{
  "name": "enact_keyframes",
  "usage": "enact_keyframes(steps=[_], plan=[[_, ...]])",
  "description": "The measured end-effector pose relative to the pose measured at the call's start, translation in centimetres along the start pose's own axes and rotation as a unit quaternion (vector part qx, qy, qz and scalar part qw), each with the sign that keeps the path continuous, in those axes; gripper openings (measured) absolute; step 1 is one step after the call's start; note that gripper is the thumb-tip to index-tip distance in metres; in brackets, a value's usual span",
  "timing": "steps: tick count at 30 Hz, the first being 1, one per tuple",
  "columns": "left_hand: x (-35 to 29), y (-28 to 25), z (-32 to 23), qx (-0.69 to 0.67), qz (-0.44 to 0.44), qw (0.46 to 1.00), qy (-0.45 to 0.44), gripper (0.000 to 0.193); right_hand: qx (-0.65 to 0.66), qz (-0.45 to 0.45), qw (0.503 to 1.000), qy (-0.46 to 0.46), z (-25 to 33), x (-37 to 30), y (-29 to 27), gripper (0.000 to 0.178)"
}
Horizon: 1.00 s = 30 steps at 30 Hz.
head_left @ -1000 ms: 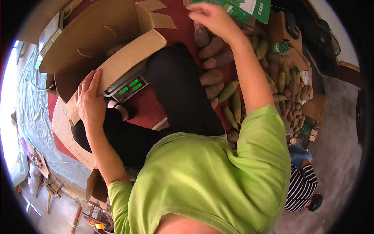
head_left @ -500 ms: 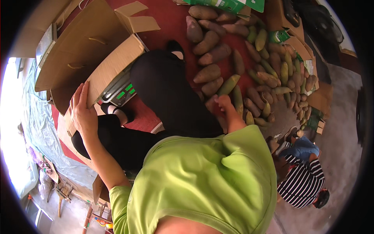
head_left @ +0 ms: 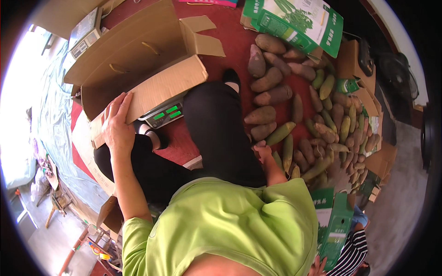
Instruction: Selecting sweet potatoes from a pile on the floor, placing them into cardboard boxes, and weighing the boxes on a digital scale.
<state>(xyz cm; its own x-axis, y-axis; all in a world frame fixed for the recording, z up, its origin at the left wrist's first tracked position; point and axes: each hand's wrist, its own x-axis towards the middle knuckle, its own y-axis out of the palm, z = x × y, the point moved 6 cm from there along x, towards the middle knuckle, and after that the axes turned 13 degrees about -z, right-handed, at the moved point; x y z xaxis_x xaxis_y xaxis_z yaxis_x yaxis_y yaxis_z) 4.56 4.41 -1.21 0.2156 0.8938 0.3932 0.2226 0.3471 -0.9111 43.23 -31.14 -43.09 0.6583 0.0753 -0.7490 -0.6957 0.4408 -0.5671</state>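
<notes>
An open cardboard box (head_left: 124,41) with cord handles stands on a digital scale (head_left: 166,116) with lit green displays. My left hand (head_left: 118,129) grips the near flap of the box, its fingers laid over the cardboard. Beside my right thigh, my right hand (head_left: 263,152) is low, its fingers curled and partly hidden. Whatever it may hold cannot be made out. Close to it lie a long green vegetable (head_left: 280,134) and a brownish tuber (head_left: 263,131), like a sweet potato. Many more tubers (head_left: 272,95) and green vegetables spread across the red floor covering to the right.
A green and white printed carton (head_left: 299,23) lies beyond the pile. Behind me at the lower right, a person in a striped shirt (head_left: 352,253) is near another green carton (head_left: 332,225). A black fan (head_left: 396,76) stands at the far right. Blue plastic sheeting (head_left: 50,124) lies at left.
The view has shifted, so the box and pile appear farther right. My right hand has drawn in beside my thigh. A green carton now shows by the other person. My left hand stays on the flap.
</notes>
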Motion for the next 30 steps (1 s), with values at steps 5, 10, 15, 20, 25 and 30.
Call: enact_keyframes(steps=[5, 10, 15, 20, 25, 30], plan=[[-0.2, -0.3, 0.4, -0.004, -0.019, 1.000, 0.008, 0.055, -0.062, -0.018, 0.992, -0.112, 3.4, -3.5, -0.4, 0.068], [-0.2, -0.4, 0.5, -0.021, 0.007, 1.000, 0.002, 0.055, -0.131, -0.033, 0.947, -0.292, 7.2, -5.2, -0.8, 0.065], [-0.3, -0.4, 0.9, -0.036, 0.016, 0.999, -0.005, 0.061, -0.012, 0.010, 0.944, -0.328, 13.3, -9.2, -2.6, 0.068], [-0.4, -0.7, 1.2, -0.034, 0.010, 0.999, -0.011, 0.057, 0.061, -0.005, 0.855, -0.516, 23.0, -13.0, -5.6, 0.054], [-0.5, -0.6, 1.4, -0.042, 0.015, 0.999, -0.003, 0.055, 0.173, 0.003, 0.799, -0.575, 36.1, -23.4, -8.6, 0.059], [-0.5, -0.7, 1.4, -0.041, 0.017, 0.999, 0.000, 0.055, 0.275, 0.070, 0.688, -0.668, 45.7, -34.7, -9.2, 0.057]])
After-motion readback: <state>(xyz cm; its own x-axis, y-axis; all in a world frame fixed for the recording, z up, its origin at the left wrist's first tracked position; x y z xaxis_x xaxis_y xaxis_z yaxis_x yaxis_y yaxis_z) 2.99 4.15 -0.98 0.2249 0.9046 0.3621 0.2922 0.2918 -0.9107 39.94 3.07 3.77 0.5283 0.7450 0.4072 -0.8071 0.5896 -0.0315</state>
